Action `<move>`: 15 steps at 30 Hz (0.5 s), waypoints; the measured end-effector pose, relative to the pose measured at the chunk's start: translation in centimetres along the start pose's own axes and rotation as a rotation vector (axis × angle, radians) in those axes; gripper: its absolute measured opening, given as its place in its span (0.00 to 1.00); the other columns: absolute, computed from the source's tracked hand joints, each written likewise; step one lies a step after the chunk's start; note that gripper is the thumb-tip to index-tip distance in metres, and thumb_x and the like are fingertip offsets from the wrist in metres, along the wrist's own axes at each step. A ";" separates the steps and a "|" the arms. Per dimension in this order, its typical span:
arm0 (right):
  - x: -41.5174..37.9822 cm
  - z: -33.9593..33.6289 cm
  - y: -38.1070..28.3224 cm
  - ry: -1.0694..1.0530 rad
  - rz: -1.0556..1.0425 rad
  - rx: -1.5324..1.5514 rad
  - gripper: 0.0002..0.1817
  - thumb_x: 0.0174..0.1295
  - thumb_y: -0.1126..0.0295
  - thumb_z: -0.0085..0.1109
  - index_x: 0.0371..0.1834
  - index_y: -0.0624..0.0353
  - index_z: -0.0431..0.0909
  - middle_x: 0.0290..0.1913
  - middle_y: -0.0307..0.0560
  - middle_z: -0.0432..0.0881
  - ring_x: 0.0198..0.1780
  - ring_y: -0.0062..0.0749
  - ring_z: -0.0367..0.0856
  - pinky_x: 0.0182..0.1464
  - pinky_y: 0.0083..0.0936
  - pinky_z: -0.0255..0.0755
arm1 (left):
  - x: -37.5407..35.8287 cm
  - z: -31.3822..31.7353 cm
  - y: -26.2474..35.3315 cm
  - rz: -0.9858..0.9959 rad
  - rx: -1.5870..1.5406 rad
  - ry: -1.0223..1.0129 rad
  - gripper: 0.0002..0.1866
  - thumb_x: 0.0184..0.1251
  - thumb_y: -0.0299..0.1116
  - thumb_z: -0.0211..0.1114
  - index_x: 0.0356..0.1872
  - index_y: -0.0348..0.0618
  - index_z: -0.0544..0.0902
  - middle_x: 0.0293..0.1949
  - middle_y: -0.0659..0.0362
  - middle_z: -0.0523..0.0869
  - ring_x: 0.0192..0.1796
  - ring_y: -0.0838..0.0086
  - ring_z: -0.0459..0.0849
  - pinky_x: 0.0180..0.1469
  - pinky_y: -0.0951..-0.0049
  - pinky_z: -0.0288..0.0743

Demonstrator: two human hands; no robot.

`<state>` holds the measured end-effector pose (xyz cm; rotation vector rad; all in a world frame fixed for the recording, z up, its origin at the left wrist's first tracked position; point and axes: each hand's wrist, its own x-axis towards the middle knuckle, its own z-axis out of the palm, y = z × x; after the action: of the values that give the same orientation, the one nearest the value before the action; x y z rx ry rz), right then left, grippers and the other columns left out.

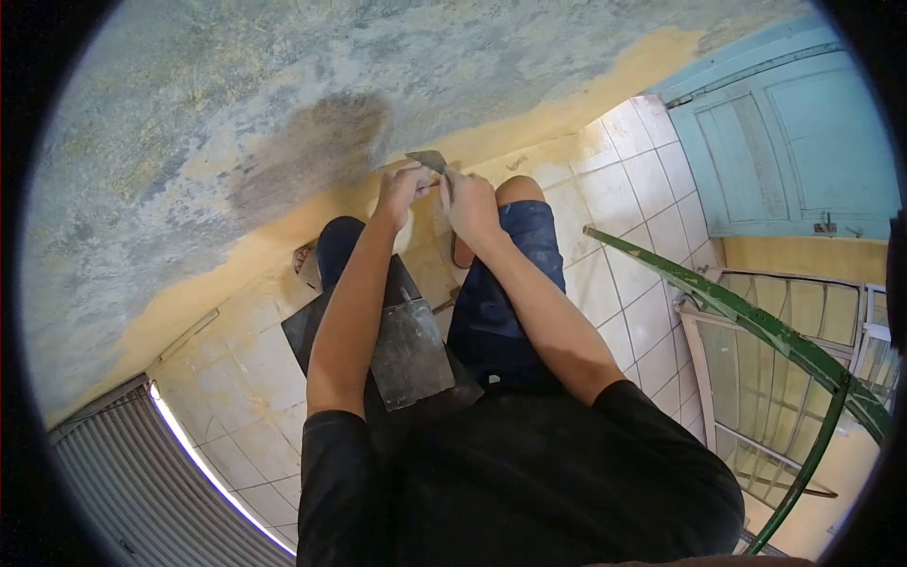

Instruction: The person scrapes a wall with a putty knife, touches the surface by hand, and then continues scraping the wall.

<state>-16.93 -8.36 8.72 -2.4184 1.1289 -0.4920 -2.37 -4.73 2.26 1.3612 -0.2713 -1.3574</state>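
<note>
A small trowel with a grey, pointed blade (pixel 427 159) is held close to the wall, its blade pointing up and left. My right hand (pixel 470 203) is closed round its handle. Just left of it, my left hand (pixel 403 191) has its fingers bent near the blade's base; what they pinch, if anything, is too small to make out. Beyond both hands rises the mottled blue and yellow wall (pixel 227 85), with a brownish damp-looking patch (pixel 316 146) to the left of the trowel.
Dark flat boards (pixel 413 354) lie by my lap. A green metal frame (pixel 737 307) slants across the right side, before a metal rack (pixel 779 350). A blue door (pixel 794 142) is at upper right, a corrugated shutter (pixel 142 482) at lower left. White tiles (pixel 642 255) cover the floor.
</note>
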 end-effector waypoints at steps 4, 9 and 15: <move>0.2 0.1 -0.9 0.048 0.032 0.005 0.11 0.64 0.67 0.55 0.35 0.67 0.80 0.27 0.69 0.79 0.33 0.61 0.81 0.41 0.49 0.75 | -0.5 -0.5 -0.4 -0.015 -0.060 -0.034 0.27 0.65 0.34 0.63 0.63 0.32 0.72 0.49 0.56 0.82 0.49 0.70 0.81 0.55 0.72 0.73; 0.0 -0.5 -0.4 0.002 -0.016 0.010 0.11 0.63 0.68 0.55 0.35 0.67 0.80 0.27 0.68 0.79 0.34 0.60 0.81 0.42 0.49 0.75 | -0.2 0.0 -0.1 -0.055 0.045 -0.025 0.29 0.67 0.35 0.61 0.67 0.36 0.69 0.48 0.55 0.81 0.53 0.69 0.79 0.57 0.72 0.71; 0.4 1.0 0.4 0.046 -0.010 -0.030 0.12 0.63 0.68 0.56 0.40 0.66 0.81 0.27 0.67 0.80 0.34 0.60 0.81 0.41 0.49 0.76 | 3.1 -1.8 -2.1 -0.043 0.085 -0.103 0.28 0.63 0.31 0.60 0.65 0.34 0.71 0.50 0.55 0.80 0.51 0.70 0.79 0.55 0.71 0.72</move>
<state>-16.42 -8.69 7.68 -2.4512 1.1518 -0.5402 -1.04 -5.54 -1.60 1.3761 -0.3745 -1.4680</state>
